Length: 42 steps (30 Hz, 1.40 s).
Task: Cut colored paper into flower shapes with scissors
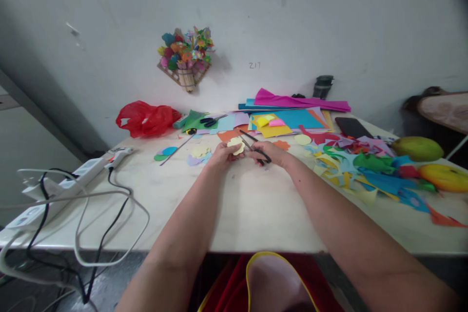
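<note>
Between the fingers of my left hand (224, 155) is a pale yellow paper flower (236, 145) with a scalloped edge. My right hand (272, 153) grips a pair of black-handled scissors (263, 157), whose blades point left beside the flower. Whether the blades touch the paper I cannot tell. Left of my hands lie cut paper flowers (201, 151) in pale yellow, lilac and blue. An orange paper flower (281, 145) rests just behind my right hand, and a pale yellow paper circle (302, 140) lies farther right.
Paper scraps (351, 161) cover the right side, with a phone (353, 127) and mango-like fruits (417, 148) near them. Coloured sheets (292, 119), more scissors (209, 121) and a red plastic bag (148, 119) lie along the back. A power strip (62, 192) with cables occupies the left.
</note>
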Each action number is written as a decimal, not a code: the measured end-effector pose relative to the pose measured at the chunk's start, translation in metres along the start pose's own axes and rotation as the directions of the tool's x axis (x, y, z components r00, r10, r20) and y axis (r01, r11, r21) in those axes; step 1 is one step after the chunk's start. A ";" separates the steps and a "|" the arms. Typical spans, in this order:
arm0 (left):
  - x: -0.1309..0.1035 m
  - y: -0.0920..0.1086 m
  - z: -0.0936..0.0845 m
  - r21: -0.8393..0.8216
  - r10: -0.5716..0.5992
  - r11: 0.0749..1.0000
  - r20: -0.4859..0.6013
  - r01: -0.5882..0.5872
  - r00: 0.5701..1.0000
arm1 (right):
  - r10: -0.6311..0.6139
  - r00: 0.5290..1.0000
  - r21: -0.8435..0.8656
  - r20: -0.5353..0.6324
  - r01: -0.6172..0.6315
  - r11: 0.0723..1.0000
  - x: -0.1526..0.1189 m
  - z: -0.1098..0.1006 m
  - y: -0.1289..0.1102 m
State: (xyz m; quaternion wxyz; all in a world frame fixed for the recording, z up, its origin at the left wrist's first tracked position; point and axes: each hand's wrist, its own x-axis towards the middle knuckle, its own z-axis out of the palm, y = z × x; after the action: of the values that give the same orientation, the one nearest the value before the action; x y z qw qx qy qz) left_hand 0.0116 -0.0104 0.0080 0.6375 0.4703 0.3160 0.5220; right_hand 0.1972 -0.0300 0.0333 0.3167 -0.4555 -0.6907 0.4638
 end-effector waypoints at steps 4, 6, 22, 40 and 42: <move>-0.001 -0.001 0.001 -0.003 -0.015 1.000 -0.006 0.015 1.000 | -0.014 1.000 -0.021 0.010 0.014 1.000 0.002 0.001 0.002; 0.000 -0.002 0.000 -0.003 -0.012 1.000 -0.009 0.012 1.000 | -0.020 1.000 -0.021 0.010 0.020 1.000 0.003 0.001 0.003; 0.006 -0.004 -0.003 0.004 0.023 1.000 0.035 -0.024 0.999 | -0.019 0.999 0.018 -0.032 0.019 1.000 0.006 0.004 0.008; 0.006 -0.004 0.005 -0.010 0.133 0.991 -0.175 -0.137 0.975 | -0.011 1.000 0.166 0.020 0.007 0.986 0.008 0.007 0.010; 0.007 -0.005 0.006 -0.014 0.129 0.991 -0.185 -0.134 0.974 | -0.007 1.000 0.181 0.013 0.004 0.984 0.010 0.008 0.011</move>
State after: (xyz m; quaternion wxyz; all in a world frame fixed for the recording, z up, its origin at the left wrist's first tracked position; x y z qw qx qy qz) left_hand 0.0203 -0.0056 0.0059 0.5758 0.4316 0.3350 0.6083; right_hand 0.1903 -0.0218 0.0203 0.3532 -0.4198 -0.6492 0.5268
